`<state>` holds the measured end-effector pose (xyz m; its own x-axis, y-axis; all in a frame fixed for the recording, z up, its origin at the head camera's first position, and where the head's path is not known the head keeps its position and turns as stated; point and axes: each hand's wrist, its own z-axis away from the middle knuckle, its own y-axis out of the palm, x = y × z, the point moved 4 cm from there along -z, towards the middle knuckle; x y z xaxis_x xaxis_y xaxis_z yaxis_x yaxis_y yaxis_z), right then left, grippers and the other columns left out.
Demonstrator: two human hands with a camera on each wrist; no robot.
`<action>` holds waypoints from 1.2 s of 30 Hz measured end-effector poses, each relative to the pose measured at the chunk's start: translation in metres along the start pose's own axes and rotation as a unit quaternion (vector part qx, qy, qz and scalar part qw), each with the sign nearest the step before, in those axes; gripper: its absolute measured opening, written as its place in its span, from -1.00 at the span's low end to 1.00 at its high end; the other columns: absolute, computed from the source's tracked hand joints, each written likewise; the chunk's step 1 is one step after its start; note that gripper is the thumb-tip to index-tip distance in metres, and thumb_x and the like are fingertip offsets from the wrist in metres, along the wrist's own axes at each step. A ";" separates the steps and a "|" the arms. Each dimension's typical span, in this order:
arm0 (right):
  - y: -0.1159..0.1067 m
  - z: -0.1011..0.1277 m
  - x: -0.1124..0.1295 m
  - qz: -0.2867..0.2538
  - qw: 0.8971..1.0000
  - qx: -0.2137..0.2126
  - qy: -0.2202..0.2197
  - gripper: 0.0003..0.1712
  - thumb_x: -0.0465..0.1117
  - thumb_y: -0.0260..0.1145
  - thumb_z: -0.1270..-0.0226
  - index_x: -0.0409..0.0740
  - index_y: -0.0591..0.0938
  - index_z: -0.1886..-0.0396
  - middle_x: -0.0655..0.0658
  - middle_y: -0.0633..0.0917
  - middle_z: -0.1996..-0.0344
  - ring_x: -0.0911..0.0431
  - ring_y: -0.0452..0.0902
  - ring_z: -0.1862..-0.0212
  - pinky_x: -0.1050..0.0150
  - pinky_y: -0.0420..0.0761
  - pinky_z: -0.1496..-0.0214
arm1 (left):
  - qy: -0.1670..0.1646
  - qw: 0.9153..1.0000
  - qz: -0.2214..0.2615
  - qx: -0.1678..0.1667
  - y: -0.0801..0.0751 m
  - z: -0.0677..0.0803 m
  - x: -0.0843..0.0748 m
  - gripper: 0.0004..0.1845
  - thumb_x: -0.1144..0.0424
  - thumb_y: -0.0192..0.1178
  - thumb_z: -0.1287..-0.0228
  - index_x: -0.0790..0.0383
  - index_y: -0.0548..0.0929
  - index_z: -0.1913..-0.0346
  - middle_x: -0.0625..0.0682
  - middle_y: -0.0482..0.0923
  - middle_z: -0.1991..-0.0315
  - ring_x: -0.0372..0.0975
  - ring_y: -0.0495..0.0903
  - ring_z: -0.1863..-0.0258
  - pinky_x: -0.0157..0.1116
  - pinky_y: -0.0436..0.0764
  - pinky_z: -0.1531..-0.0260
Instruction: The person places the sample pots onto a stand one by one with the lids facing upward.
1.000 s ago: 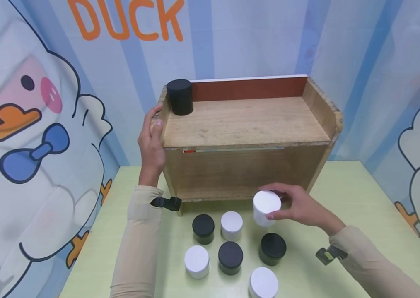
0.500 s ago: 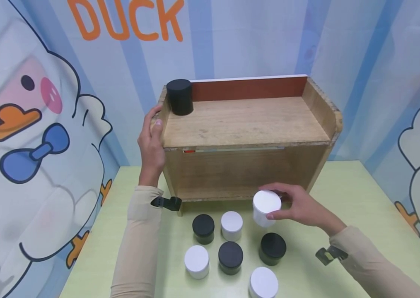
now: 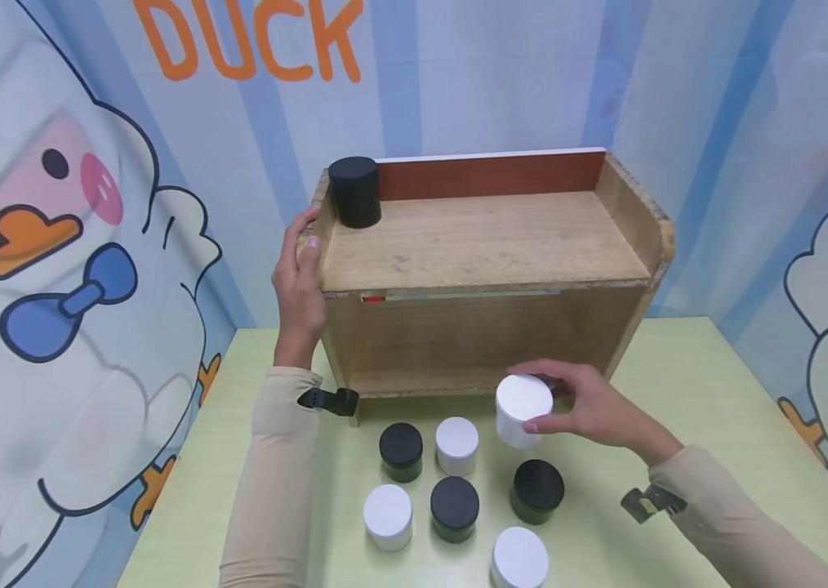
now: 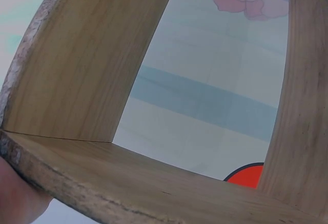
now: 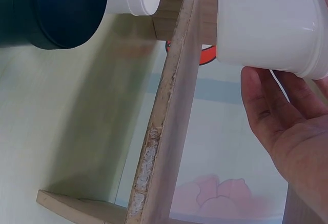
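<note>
Right hand (image 3: 590,404) clamped a white jar (image 3: 523,408) by the shelf (image 3: 487,245); left hand (image 3: 299,282) gripped its side; a loose grip risked dropping the jar onto jars below.

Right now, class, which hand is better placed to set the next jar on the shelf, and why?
The right hand: it already grips a white jar in front of the wooden shelf. The left hand is busy holding the shelf's left side, away from the jars.

Both arms clad in close-fitting beige long sleeves (image 3: 270,482) reaching the wrists. A black strap clip (image 3: 327,400) sits at the left cuff; a grey-black clip (image 3: 647,501) at the right.
</note>
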<state>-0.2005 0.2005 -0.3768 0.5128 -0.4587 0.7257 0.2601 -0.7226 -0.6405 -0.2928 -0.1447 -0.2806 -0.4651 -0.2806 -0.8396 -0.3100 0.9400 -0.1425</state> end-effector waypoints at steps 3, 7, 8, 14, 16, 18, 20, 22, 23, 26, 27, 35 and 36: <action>0.000 -0.001 0.003 0.002 1.000 0.001 0.003 -0.30 -0.17 0.60 -0.05 -0.13 0.60 -0.23 -0.10 0.73 -0.02 0.37 0.56 0.03 0.36 0.63 0.00 | 0.000 1.000 0.003 -0.001 0.000 0.000 0.000 -0.52 0.04 -0.17 -0.49 -0.14 0.43 -0.40 -0.02 0.40 -0.45 -0.19 0.36 -0.41 -0.01 0.25 -0.44; 0.000 -0.001 0.005 0.001 1.000 0.002 0.006 -0.31 -0.16 0.59 -0.06 -0.12 0.59 -0.24 -0.10 0.73 -0.02 0.36 0.56 0.02 0.35 0.63 0.00 | -0.004 1.000 0.004 0.000 0.000 -0.002 0.004 -0.52 0.01 -0.16 -0.49 -0.19 0.43 -0.40 -0.02 0.40 -0.44 -0.19 0.37 -0.39 -0.01 0.27 -0.43; 0.000 -0.001 0.006 0.000 1.000 0.003 0.005 -0.31 -0.16 0.59 -0.06 -0.11 0.59 -0.24 -0.10 0.73 -0.02 0.36 0.56 0.02 0.35 0.63 0.00 | -0.005 1.000 0.004 0.000 -0.001 -0.002 0.004 -0.52 0.01 -0.17 -0.49 -0.19 0.43 -0.40 -0.02 0.40 -0.44 -0.19 0.37 -0.39 -0.01 0.27 -0.43; 0.000 -0.003 0.008 -0.004 1.000 0.003 0.002 -0.31 -0.18 0.58 -0.07 -0.11 0.59 -0.25 -0.09 0.73 -0.03 0.35 0.56 0.02 0.35 0.62 -0.01 | -0.004 1.000 0.002 0.001 -0.001 -0.001 0.004 -0.53 0.01 -0.16 -0.50 -0.19 0.42 -0.40 -0.04 0.39 -0.45 -0.20 0.35 -0.42 0.00 0.25 -0.46; -0.001 -0.003 0.010 -0.002 1.000 0.003 -0.001 -0.30 -0.17 0.58 -0.07 -0.11 0.58 -0.25 -0.09 0.73 -0.03 0.36 0.56 0.01 0.35 0.62 -0.01 | -0.001 1.000 0.002 0.002 0.000 -0.001 0.004 -0.53 0.01 -0.16 -0.51 -0.19 0.42 -0.40 -0.05 0.39 -0.45 -0.20 0.34 -0.43 0.01 0.24 -0.46; -0.002 -0.004 0.012 0.000 1.000 0.003 -0.003 -0.30 -0.18 0.58 -0.07 -0.13 0.58 -0.26 -0.10 0.73 -0.03 0.36 0.56 0.01 0.35 0.62 -0.01 | 0.002 1.000 0.003 0.003 0.000 -0.001 0.004 -0.53 0.02 -0.16 -0.51 -0.18 0.43 -0.40 -0.06 0.39 -0.45 -0.21 0.34 -0.43 0.02 0.23 -0.47; -0.002 -0.005 0.014 -0.001 1.000 0.003 -0.005 -0.30 -0.19 0.58 -0.07 -0.15 0.58 -0.26 -0.11 0.73 -0.04 0.36 0.56 0.01 0.35 0.63 -0.01 | 0.003 1.000 0.003 0.002 0.000 -0.001 0.004 -0.53 0.02 -0.16 -0.51 -0.18 0.43 -0.40 -0.05 0.39 -0.45 -0.21 0.34 -0.43 0.02 0.23 -0.47; -0.001 -0.006 0.015 -0.003 1.000 0.003 -0.005 -0.30 -0.19 0.58 -0.07 -0.18 0.58 -0.26 -0.11 0.73 -0.04 0.35 0.56 0.01 0.35 0.63 -0.02 | 0.002 1.000 0.001 0.003 0.000 -0.001 0.004 -0.52 0.01 -0.16 -0.50 -0.17 0.43 -0.40 -0.06 0.39 -0.45 -0.21 0.33 -0.44 0.02 0.23 -0.47; -0.001 -0.006 0.016 -0.005 1.000 0.003 -0.005 -0.29 -0.19 0.58 -0.07 -0.19 0.58 -0.26 -0.11 0.73 -0.04 0.35 0.57 0.01 0.34 0.64 -0.02 | 0.002 1.000 0.001 0.002 0.000 -0.001 0.004 -0.52 0.01 -0.16 -0.50 -0.17 0.42 -0.40 -0.06 0.39 -0.45 -0.21 0.33 -0.44 0.01 0.22 -0.47; -0.001 -0.007 0.018 -0.007 1.000 0.004 -0.007 -0.30 -0.20 0.58 -0.07 -0.21 0.58 -0.25 -0.11 0.73 -0.04 0.35 0.57 0.02 0.34 0.64 -0.01 | -0.001 1.000 -0.003 0.004 0.000 -0.001 0.005 -0.51 0.00 -0.17 -0.48 -0.17 0.42 -0.40 -0.06 0.39 -0.46 -0.21 0.32 -0.45 0.01 0.22 -0.48; -0.001 -0.007 0.018 -0.008 1.000 0.004 -0.008 -0.30 -0.20 0.58 -0.07 -0.20 0.58 -0.25 -0.11 0.73 -0.03 0.35 0.57 0.02 0.34 0.64 0.00 | -0.001 1.000 -0.005 0.004 0.000 -0.001 0.005 -0.51 -0.01 -0.17 -0.48 -0.17 0.42 -0.40 -0.06 0.38 -0.46 -0.21 0.32 -0.46 0.01 0.21 -0.48; -0.001 -0.010 0.022 -0.005 1.000 0.013 -0.010 -0.29 -0.19 0.59 -0.06 -0.17 0.58 -0.25 -0.12 0.73 -0.05 0.33 0.57 0.01 0.31 0.66 0.00 | 0.003 1.000 -0.009 0.002 0.000 -0.001 0.004 -0.52 0.00 -0.16 -0.50 -0.17 0.42 -0.40 -0.05 0.39 -0.45 -0.20 0.32 -0.45 0.03 0.23 -0.47; -0.001 -0.010 0.022 -0.005 1.000 0.014 -0.010 -0.29 -0.19 0.58 -0.07 -0.16 0.58 -0.25 -0.12 0.73 -0.05 0.32 0.58 0.01 0.31 0.66 0.00 | 0.002 1.000 -0.008 0.003 0.000 -0.001 0.004 -0.52 0.00 -0.16 -0.50 -0.17 0.42 -0.41 -0.06 0.38 -0.46 -0.20 0.32 -0.45 0.03 0.22 -0.47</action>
<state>-0.1980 0.1860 -0.3571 0.5263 -0.4403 0.7274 0.2882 -0.7125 -0.6398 -0.2952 -0.1464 -0.2832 -0.4626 -0.2969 -0.8354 -0.3127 0.9364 -0.1596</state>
